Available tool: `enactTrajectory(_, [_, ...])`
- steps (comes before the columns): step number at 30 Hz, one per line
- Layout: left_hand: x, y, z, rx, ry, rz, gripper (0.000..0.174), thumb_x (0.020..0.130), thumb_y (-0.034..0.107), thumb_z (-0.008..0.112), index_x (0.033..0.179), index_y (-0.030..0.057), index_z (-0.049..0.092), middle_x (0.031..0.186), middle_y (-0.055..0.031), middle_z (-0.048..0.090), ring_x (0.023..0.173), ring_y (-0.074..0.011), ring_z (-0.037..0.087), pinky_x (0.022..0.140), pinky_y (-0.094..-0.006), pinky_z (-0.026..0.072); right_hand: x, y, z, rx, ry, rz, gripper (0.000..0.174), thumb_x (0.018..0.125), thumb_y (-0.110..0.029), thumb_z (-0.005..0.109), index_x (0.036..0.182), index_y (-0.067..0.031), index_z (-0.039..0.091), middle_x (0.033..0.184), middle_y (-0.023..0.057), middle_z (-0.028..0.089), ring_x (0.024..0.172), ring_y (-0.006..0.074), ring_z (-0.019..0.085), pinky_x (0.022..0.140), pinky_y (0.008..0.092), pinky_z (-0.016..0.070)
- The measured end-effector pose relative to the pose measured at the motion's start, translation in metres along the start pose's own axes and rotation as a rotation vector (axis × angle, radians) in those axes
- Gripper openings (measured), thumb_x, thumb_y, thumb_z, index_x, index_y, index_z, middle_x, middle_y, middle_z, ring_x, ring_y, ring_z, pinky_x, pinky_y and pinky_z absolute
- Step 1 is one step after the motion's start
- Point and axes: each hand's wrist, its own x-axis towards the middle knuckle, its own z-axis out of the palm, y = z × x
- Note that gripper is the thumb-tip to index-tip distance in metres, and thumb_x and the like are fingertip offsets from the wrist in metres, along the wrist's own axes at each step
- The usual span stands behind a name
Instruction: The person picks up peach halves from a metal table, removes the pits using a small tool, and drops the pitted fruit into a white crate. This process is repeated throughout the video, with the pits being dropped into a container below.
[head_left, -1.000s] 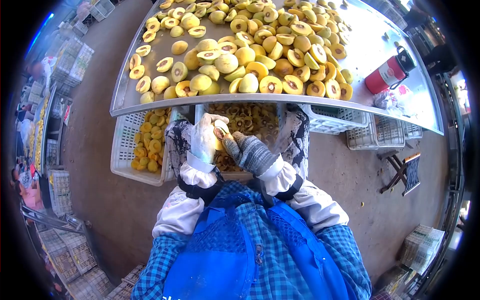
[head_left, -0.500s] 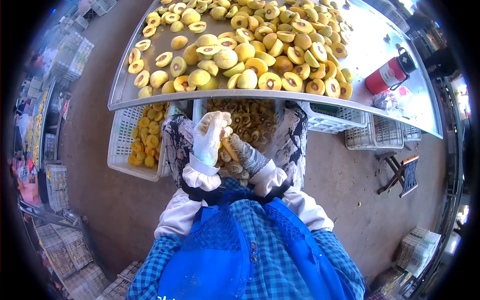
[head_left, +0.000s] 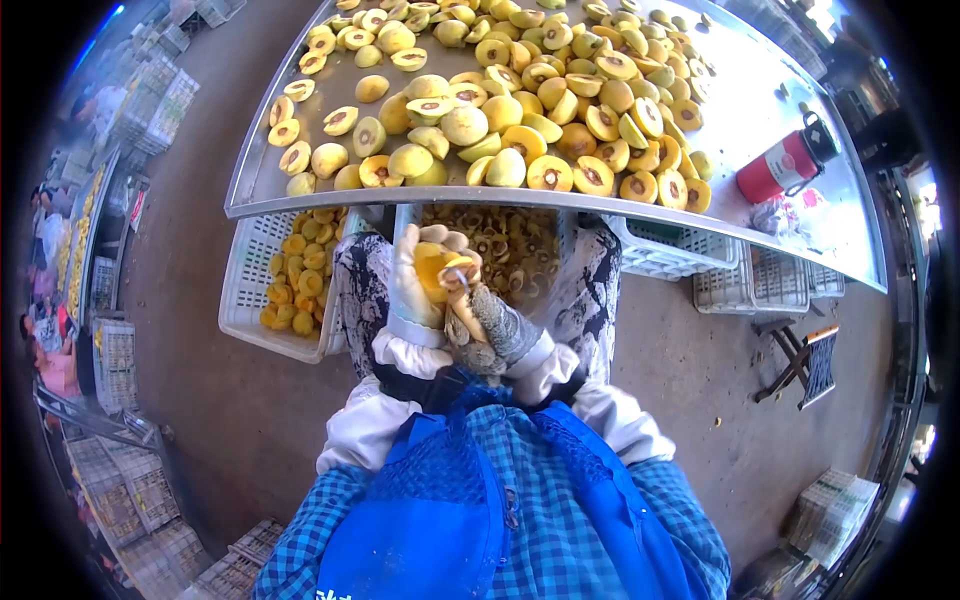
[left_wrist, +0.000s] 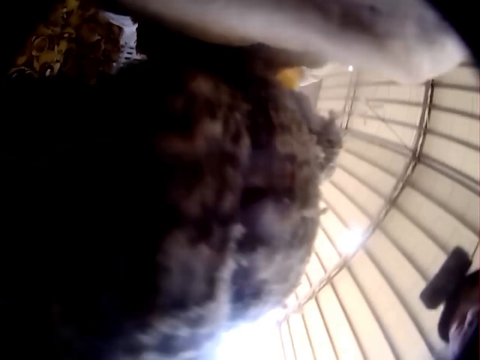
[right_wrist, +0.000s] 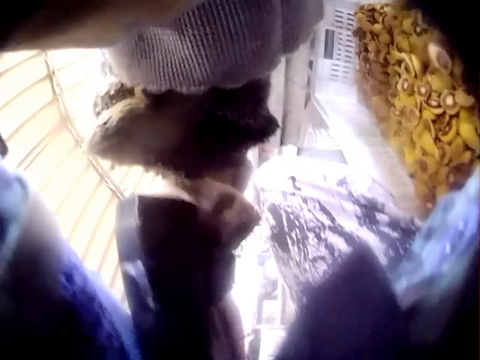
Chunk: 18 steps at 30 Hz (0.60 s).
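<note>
In the head view my left hand (head_left: 408, 290), in a white glove, is turned palm up and holds a yellow peach half (head_left: 431, 268) with an orange cut face. Close against it on the right is my right hand (head_left: 505, 325), in a grey knitted glove. Its fingers curl round a small tool with a curved metal end (head_left: 459, 279), which overlaps the edge of the peach half. Dark, blurred glove fabric fills much of the left wrist view. In the right wrist view the ribbed grey cuff (right_wrist: 217, 49) shows, while the peach half is hidden.
A metal table (head_left: 590, 204) in front bears a heap of halved peaches (head_left: 520, 110) and a red flask (head_left: 780, 168). Beneath its edge, a crate of scraps (head_left: 500, 235) lies between the knees, and a white crate (head_left: 245, 290) of halves stands left. A folding stool (head_left: 805, 365) is at right.
A second ago the peach half showed a brown pit area between the hands. My left hand has since turned palm up, showing an orange cut face, and the tool's metal end has come into view.
</note>
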Motion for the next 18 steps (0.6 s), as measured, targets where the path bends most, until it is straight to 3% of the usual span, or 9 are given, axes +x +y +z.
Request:
enactTrajectory(1, [0.0, 0.007, -0.003, 0.2, 0.266, 0.13, 0.038, 0.091, 0.037, 0.047, 0.088, 0.0003, 0.056, 0.08, -0.0168, 0.061, 0.064, -0.0276, 0.06, 0.059, -0.0393, 0.0516, 0.004, 0.004, 0.004, -0.009, 0.062, -0.036, 0.034, 0.092, -0.031, 0.05, 0.116, -0.0074, 0.052, 0.09, 0.0051, 0.059, 0.079, 0.0166, 0.057, 0.067, 0.0277, 0.0451])
enactTrajectory(3, [-0.011, 0.051, -0.025, 0.485, 0.234, 0.254, 0.029, 0.09, 0.027, 0.052, 0.093, -0.0015, 0.06, 0.081, -0.0144, 0.063, 0.069, -0.0258, 0.062, 0.06, -0.0327, 0.0526, 0.008, 0.013, 0.013, 0.127, 0.314, 0.146, 0.034, 0.09, -0.041, 0.05, 0.103, -0.0103, 0.057, 0.076, 0.0034, 0.057, 0.061, 0.0162, 0.051, 0.053, 0.028, 0.0391])
enactTrajectory(4, [-0.013, 0.074, -0.023, 0.854, 0.422, 0.479, 0.021, 0.089, 0.018, 0.055, 0.094, -0.0018, 0.061, 0.081, -0.0133, 0.064, 0.068, -0.0248, 0.062, 0.061, -0.0273, 0.0517, 0.009, 0.018, 0.013, 0.207, 0.463, 0.228, 0.037, 0.088, -0.046, 0.05, 0.096, -0.0117, 0.06, 0.069, 0.0025, 0.056, 0.052, 0.016, 0.049, 0.046, 0.0282, 0.0361])
enactTrajectory(6, [-0.012, 0.13, -0.048, 1.975, 0.34, 0.996, 0.023, 0.081, 0.016, 0.063, 0.099, 0.0013, 0.059, 0.096, -0.0167, 0.061, 0.088, -0.0291, 0.06, 0.077, -0.0368, 0.049, 0.01, 0.01, 0.008, 0.132, 0.444, 0.334, 0.042, 0.087, -0.052, 0.049, 0.088, -0.0118, 0.062, 0.06, 0.0019, 0.054, 0.042, 0.0155, 0.045, 0.038, 0.0287, 0.033])
enactTrajectory(8, [0.002, 0.147, -0.019, 2.238, 0.367, 1.099, 0.041, 0.077, 0.017, 0.067, 0.112, 0.0032, 0.053, 0.111, -0.0211, 0.053, 0.102, -0.0341, 0.053, 0.087, -0.0421, 0.0438, 0.004, 0.001, 0.006, 0.023, 0.36, 0.485, 0.047, 0.087, -0.054, 0.047, 0.086, -0.0092, 0.061, 0.057, 0.0025, 0.052, 0.04, 0.0151, 0.044, 0.038, 0.0293, 0.0329])
enactTrajectory(12, [0.079, 0.13, 0.03, 2.522, -0.181, 0.698, 0.064, 0.077, 0.034, 0.065, 0.126, 0.002, 0.04, 0.12, -0.0219, 0.049, 0.109, -0.0382, 0.048, 0.097, -0.0444, 0.0363, 0.025, 0.042, -0.01, -0.168, 0.273, 0.533, 0.052, 0.088, -0.054, 0.044, 0.084, -0.0046, 0.06, 0.054, 0.0058, 0.051, 0.04, 0.0173, 0.044, 0.039, 0.0334, 0.0349])
enactTrajectory(13, [0.104, 0.124, 0.032, 2.527, -0.249, 0.394, 0.067, 0.078, 0.037, 0.064, 0.129, 0.002, 0.038, 0.124, -0.0224, 0.047, 0.112, -0.0372, 0.046, 0.098, -0.0429, 0.0352, 0.024, 0.023, -0.008, -0.167, 0.251, 0.588, 0.047, 0.091, -0.047, 0.044, 0.087, -0.0033, 0.061, 0.058, 0.0072, 0.054, 0.049, 0.0173, 0.05, 0.047, 0.0315, 0.0402])
enactTrajectory(14, [0.124, 0.117, 0.026, 2.503, -0.316, 0.091, 0.071, 0.078, 0.04, 0.062, 0.132, 0.002, 0.035, 0.127, -0.0229, 0.045, 0.116, -0.0361, 0.045, 0.1, -0.0414, 0.0341, 0.022, 0.038, -0.012, -0.236, 0.276, 0.447, 0.043, 0.093, -0.041, 0.043, 0.09, -0.0033, 0.063, 0.063, 0.0072, 0.056, 0.058, 0.0153, 0.052, 0.055, 0.029, 0.0417])
enactTrajectory(18, [0.126, 0.107, 0.036, 2.392, -0.129, 0.049, 0.072, 0.079, 0.038, 0.063, 0.135, 0.0031, 0.033, 0.129, -0.0197, 0.046, 0.117, -0.0342, 0.046, 0.099, -0.0362, 0.0361, 0.017, 0.051, -0.03, -0.153, 0.404, 0.192, 0.03, 0.095, -0.027, 0.047, 0.094, -0.0009, 0.063, 0.072, 0.0049, 0.06, 0.071, 0.0097, 0.053, 0.065, 0.0241, 0.0429])
